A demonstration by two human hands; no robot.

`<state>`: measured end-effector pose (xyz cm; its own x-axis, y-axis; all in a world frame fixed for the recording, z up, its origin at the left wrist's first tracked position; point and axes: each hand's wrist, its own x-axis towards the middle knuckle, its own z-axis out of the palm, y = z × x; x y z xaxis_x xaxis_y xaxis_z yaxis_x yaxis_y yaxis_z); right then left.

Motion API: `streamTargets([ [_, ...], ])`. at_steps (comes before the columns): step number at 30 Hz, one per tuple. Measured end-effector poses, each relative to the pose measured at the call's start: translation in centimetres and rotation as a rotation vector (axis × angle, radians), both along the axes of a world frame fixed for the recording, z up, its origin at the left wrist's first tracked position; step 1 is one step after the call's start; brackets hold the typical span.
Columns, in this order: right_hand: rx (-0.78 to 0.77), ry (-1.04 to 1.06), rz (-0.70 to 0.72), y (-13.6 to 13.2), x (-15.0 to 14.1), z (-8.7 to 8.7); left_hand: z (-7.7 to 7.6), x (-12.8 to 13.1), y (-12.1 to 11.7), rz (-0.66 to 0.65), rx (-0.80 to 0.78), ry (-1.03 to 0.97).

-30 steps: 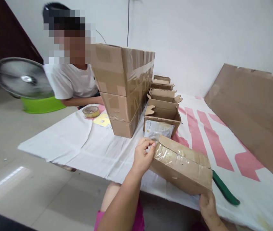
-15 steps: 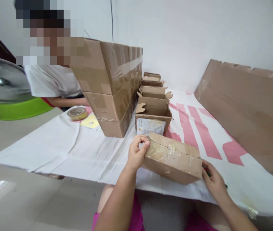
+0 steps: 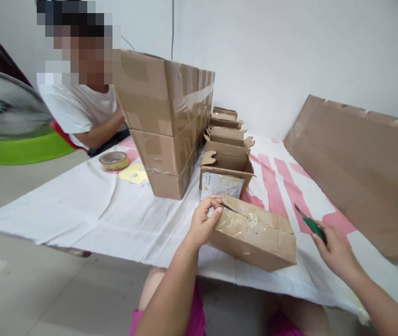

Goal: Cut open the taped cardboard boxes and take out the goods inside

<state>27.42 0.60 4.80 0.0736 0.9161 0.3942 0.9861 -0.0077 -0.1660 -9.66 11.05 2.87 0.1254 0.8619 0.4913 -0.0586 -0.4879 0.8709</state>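
A taped cardboard box [image 3: 255, 238] lies near the front edge of the table, with a slit running along its top seam. My left hand [image 3: 206, 221] grips the box's left end, fingers on top and thumb along the near side. To the right of the box, my right hand [image 3: 334, 249] is raised and closed around a green-handled utility knife [image 3: 314, 228]. The knife's blade points up and to the left, apart from the box. Just behind the taped box stands an open cardboard box [image 3: 227, 163] with a printed plastic packet [image 3: 222, 186] against its front.
Stacked taped cartons [image 3: 153, 144] rise left of the row of open boxes. A tape roll [image 3: 114, 161] sits on the white-and-pink tablecloth [image 3: 80, 210]. A large cardboard sheet [image 3: 356, 177] leans at right. Another person [image 3: 80, 112] sits behind the stack, near a fan [image 3: 6, 102].
My right hand has moved away from the box's right end, out to the right, bringing the knife into full view. My left hand stays on the box. The other person's arm has lifted.
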Motion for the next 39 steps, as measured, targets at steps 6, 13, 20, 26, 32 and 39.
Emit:
streamTargets([
  [6, -0.147, -0.098, 0.352, 1.5, -6.7, 9.3, -0.2, 0.3, 0.2, 0.018, 0.003, -0.008],
  [13, -0.402, -0.444, 0.553, 4.1, -15.0, 12.2, -0.2, 0.3, 0.2, 0.004, 0.016, -0.002],
  [20, -0.543, -0.766, 0.546, 5.7, -17.3, 14.1, -0.4, 0.2, 0.4, -0.012, 0.011, 0.004],
  [26, -0.681, -0.704, 0.513, 5.3, -16.4, 15.7, -0.2, 0.3, 0.5, -0.016, -0.011, 0.017],
  [32, -0.618, -0.657, 0.583, 5.4, -15.7, 15.5, -0.1, 0.3, 0.4, -0.019, -0.027, 0.027],
  [39, -0.629, -0.677, 0.565, 5.3, -15.0, 15.9, 0.2, 0.2, 0.3, -0.005, -0.035, 0.084],
])
